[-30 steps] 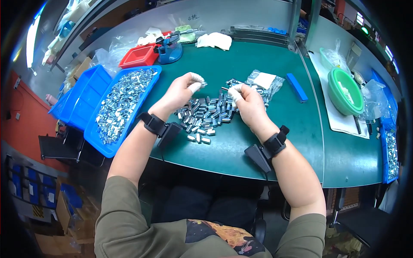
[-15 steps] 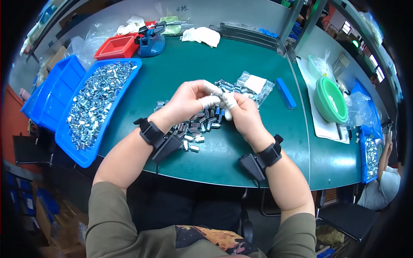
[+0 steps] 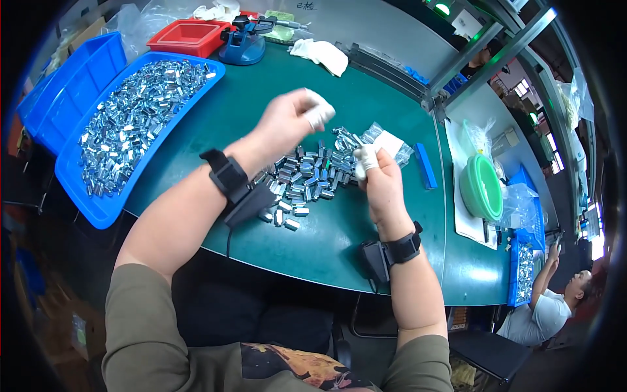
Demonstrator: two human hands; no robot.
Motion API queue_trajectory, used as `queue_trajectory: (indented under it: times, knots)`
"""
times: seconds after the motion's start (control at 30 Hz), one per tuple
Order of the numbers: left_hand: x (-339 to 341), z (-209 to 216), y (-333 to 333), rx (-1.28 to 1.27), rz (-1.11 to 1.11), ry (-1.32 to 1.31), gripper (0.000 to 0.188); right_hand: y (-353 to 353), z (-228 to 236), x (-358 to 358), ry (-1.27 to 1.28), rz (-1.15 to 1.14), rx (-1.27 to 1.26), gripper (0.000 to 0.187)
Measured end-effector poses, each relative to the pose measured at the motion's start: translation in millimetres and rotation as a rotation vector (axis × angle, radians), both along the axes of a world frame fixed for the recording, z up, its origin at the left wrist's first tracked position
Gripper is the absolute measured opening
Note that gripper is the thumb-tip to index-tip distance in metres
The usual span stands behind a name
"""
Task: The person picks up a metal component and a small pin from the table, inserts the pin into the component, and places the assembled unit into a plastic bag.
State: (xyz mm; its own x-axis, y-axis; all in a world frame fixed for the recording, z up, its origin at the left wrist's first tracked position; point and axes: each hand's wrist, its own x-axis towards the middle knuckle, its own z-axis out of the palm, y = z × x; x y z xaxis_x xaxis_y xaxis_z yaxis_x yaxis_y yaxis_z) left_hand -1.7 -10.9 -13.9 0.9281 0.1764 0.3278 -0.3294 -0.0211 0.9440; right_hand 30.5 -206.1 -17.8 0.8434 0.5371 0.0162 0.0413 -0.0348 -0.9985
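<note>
My left hand [image 3: 290,119] is raised above the far left side of a loose pile of short silvery metal pieces [image 3: 304,179], which look like long hex nuts. White covers wrap its fingertips, which are curled together; whatever they may hold is hidden. At the right side of the pile, my right hand [image 3: 382,183] is closed, its thumb and fingers also in white covers. I cannot make out anything between them. Behind it lies a clear plastic bag [image 3: 406,155] with a white label [image 3: 388,144]. Both wrists wear black strapped devices.
A blue tray [image 3: 212,83] heaped with metal pieces stands at left, beside blue bins [image 3: 78,81]. Farther back are a red tray [image 3: 186,38], a blue stand [image 3: 241,49] and a white cloth [image 3: 320,55]. A blue bar [image 3: 425,166] and green bowl [image 3: 481,187] lie right; a person [image 3: 545,304] sits beyond.
My hands, together over the pile before, have come apart. The left has gone up and away to the left; the right is slightly lower and to the right. The view has turned a little.
</note>
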Motion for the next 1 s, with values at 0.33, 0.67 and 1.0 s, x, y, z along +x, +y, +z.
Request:
queue_trajectory:
  times: [0.33, 0.67, 1.0]
  knots:
    - [6.8, -17.1, -4.4, 1.152, 0.094, 0.039, 0.014, 3.6, -1.5, 6.1, -0.073, -0.11, 0.027, 0.015]
    - [-1.3, -1.8, -10.6, 0.147, -0.065, 0.227, 0.014, 2.7, -3.5, -3.0, -0.105, -0.038, -0.02, 0.013]
    - [-10.7, -2.0, -27.3, -0.237, -0.272, 0.206, 0.014, 5.1, 0.1, -0.1, -0.038, -0.062, 0.103, 0.014]
